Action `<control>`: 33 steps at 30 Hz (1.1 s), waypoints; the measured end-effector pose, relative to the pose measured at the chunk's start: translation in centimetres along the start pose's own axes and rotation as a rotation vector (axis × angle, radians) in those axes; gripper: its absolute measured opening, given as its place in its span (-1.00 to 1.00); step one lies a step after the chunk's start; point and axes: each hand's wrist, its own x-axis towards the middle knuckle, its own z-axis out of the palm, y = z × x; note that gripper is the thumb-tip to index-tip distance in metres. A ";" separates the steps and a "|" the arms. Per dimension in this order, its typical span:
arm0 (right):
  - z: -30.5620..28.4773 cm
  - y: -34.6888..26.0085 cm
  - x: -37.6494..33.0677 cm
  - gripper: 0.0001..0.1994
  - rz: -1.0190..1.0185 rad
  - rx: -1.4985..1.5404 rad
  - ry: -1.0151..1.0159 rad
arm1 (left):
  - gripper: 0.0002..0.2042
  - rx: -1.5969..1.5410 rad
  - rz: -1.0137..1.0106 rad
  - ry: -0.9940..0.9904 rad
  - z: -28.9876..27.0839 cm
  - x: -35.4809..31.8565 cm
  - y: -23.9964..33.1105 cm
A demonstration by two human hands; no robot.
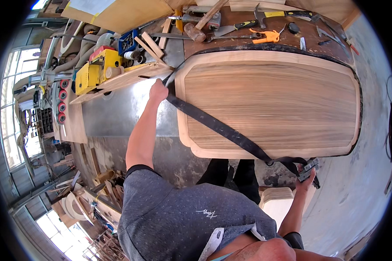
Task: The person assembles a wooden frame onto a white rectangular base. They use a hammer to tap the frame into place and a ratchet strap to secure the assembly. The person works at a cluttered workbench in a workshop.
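A wide wooden panel [270, 102] with a pale frame around a darker striped middle lies flat on the bench. A black ratchet strap [222, 129] runs slantwise over its left front corner and also passes along its far and right edges. At the panel's left end, my left hand [159, 90] is closed around the strap. My right hand [306, 182] grips the metal ratchet buckle [308, 168] just off the front edge, right of the middle. The strap sags loosely beside the buckle.
Behind the panel lie a claw hammer [260, 17], a wooden mallet [195, 32], a putty knife [237, 27] and an orange tool [265, 36]. A yellow machine [98, 69] and a leaning board [122, 79] stand left. Stacked pale boards [276, 201] are below.
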 end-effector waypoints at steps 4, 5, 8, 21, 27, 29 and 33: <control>-0.2 -0.2 0.0 -0.43 -0.007 -0.013 0.056 | -0.65 0.118 0.001 -0.135 -0.2 0.0 2.8; -0.3 -0.2 0.0 -0.43 -0.004 -0.015 0.067 | -0.63 0.164 0.017 -0.197 0.0 0.0 2.8; -0.7 -0.3 0.0 -0.40 0.011 -0.031 0.043 | -0.62 0.158 0.020 -0.218 0.8 -0.9 1.4; 0.6 -0.1 -0.5 -0.27 -0.070 0.037 -0.063 | -0.55 -0.808 -0.440 -0.458 4.8 -17.1 -1.3; -0.4 -0.2 0.2 -0.14 -0.014 0.100 -0.290 | -0.54 -0.906 -0.741 -0.677 5.5 -21.7 -0.3; -0.8 0.1 0.1 -0.12 -0.020 0.111 -0.271 | -0.57 -1.031 -0.776 -0.569 5.5 -23.0 1.3; -1.4 0.8 0.0 -0.13 0.006 0.128 -0.246 | -0.63 -1.168 -0.742 -0.341 7.9 -23.3 -0.2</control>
